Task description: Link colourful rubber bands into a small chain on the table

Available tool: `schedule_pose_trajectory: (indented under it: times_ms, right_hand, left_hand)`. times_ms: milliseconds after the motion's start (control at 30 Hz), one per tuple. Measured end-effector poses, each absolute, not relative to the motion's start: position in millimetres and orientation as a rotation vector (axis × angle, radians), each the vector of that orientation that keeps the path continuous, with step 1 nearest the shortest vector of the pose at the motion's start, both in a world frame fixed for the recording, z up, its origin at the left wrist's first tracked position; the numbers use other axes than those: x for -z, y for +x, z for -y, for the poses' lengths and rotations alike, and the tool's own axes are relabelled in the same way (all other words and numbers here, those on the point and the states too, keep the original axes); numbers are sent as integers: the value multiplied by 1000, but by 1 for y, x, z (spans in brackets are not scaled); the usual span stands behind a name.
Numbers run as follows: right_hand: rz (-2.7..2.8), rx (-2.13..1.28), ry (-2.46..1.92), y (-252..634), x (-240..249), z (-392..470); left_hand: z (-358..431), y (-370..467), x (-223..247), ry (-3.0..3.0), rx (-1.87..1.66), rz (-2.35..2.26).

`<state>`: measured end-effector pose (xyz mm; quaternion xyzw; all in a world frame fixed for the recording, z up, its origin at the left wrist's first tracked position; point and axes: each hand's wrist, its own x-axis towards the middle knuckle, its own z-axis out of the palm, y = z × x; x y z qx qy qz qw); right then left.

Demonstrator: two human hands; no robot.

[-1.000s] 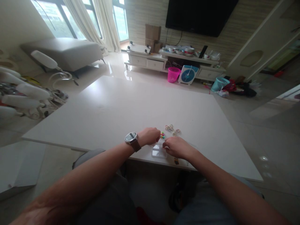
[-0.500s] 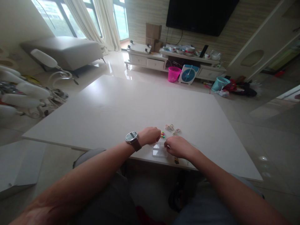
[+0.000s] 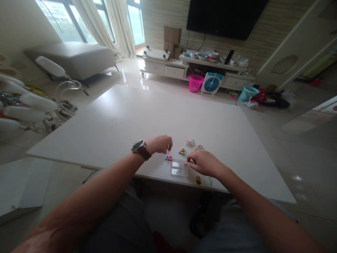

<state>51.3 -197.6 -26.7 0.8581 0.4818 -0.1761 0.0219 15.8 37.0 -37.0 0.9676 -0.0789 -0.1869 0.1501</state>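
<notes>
Hovering above the table (image 3: 126, 119), the left hand (image 3: 158, 144) curls loosely, empty, beads (image 3: 168, 158) at its five o'clock; the right hand (image 3: 204, 163) pinches a tiny bead at the clear box's (image 3: 179, 168) two o'clock corner.

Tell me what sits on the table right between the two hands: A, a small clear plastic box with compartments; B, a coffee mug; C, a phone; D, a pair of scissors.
A: a small clear plastic box with compartments lies near the table's front edge, between the left hand and the right hand.
</notes>
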Motion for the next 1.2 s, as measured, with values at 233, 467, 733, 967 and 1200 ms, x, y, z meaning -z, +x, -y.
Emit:
schedule_pose_trajectory:
  times_ms: [233, 467, 733, 967, 1200]
  right_hand:
    - [-1512, 522, 2680, 48, 21, 199]
    - [-1492, 539, 2694, 49, 22, 202]
    - [-1471, 522, 2708, 47, 17, 203]
    - [-1460, 557, 2689, 50, 21, 205]
    - [-1499, 547, 2699, 50, 19, 205]
  left_hand:
    - [-29, 21, 52, 2763, 659, 245]
    - [-28, 24, 61, 2750, 669, 218]
    - [-30, 25, 60, 2785, 727, 192]
    - [-26, 23, 50, 2873, 698, 148]
    - [-34, 26, 48, 2802, 695, 142]
